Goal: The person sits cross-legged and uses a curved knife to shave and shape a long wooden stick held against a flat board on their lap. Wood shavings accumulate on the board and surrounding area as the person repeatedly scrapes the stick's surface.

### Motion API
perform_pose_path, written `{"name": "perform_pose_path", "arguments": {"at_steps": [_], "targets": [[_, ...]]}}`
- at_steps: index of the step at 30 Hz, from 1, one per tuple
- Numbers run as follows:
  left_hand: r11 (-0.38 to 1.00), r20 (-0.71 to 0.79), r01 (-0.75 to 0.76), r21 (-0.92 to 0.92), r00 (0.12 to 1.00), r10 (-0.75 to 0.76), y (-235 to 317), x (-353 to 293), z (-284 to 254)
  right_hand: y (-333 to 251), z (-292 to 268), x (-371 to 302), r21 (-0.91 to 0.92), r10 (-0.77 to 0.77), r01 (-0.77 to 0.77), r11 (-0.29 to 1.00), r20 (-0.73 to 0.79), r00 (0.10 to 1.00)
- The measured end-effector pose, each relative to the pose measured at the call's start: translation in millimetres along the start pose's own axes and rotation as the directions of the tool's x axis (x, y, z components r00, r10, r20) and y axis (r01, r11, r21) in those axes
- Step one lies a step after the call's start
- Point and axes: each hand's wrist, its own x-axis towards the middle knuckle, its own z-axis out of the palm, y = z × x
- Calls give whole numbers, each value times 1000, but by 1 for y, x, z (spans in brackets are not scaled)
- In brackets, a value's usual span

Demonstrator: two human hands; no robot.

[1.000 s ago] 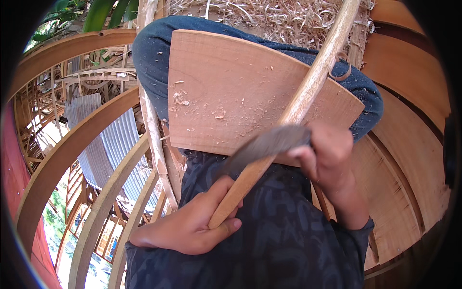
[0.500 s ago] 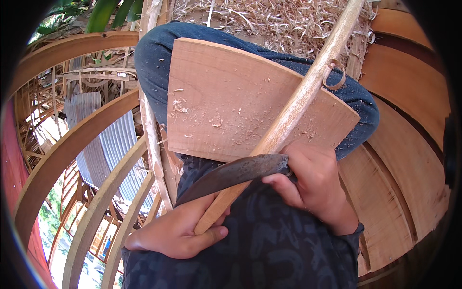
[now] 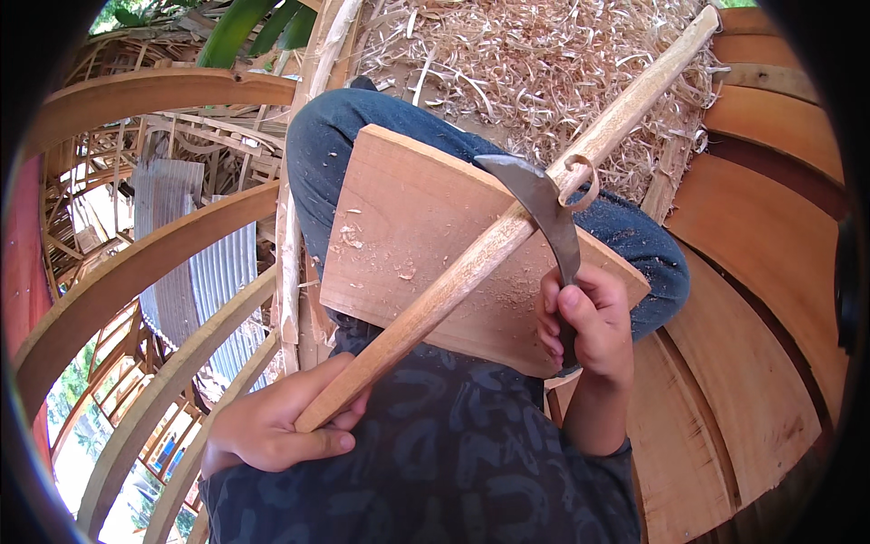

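A long pale wooden pole (image 3: pixel 426 313) slants from my lower left to the far right. My left hand (image 3: pixel 281 422) is closed round its near end. In my right hand (image 3: pixel 594 322) is the handle of a curved knife (image 3: pixel 541 199) with a dark, broad blade. The blade crosses the pole beyond its middle, beside a curled wood shaving (image 3: pixel 587 181) that clings there. Under the pole a flat wooden board (image 3: pixel 399 236) rests across my crossed legs, with small shavings scattered on it. My right fingers hide most of the handle.
Heaped wood shavings (image 3: pixel 517 72) cover the floor ahead. Curved wooden ribs (image 3: pixel 181 240) rise on the left, with corrugated metal sheets (image 3: pixel 222 272) beyond them. Curved planks (image 3: pixel 770 181) form a wall close on the right. Green leaves (image 3: pixel 240 32) hang at the upper left.
My right hand has turned upright and carried the knife up along the pole, from near my left hand to the curled shaving. My left hand has shifted slightly left and keeps its hold.
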Motion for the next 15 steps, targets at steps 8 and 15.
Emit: {"name": "perform_pose_path", "arguments": {"at_steps": [8,15], "targets": [[995,-15,0,101,1000,1,0,1,2,-10,-1,6,131,1,-3,991,11,1000],[998,-28,3,69,1000,-1,4,2,5,-2,17,-2,80,83,-91,993,101,991]]}}
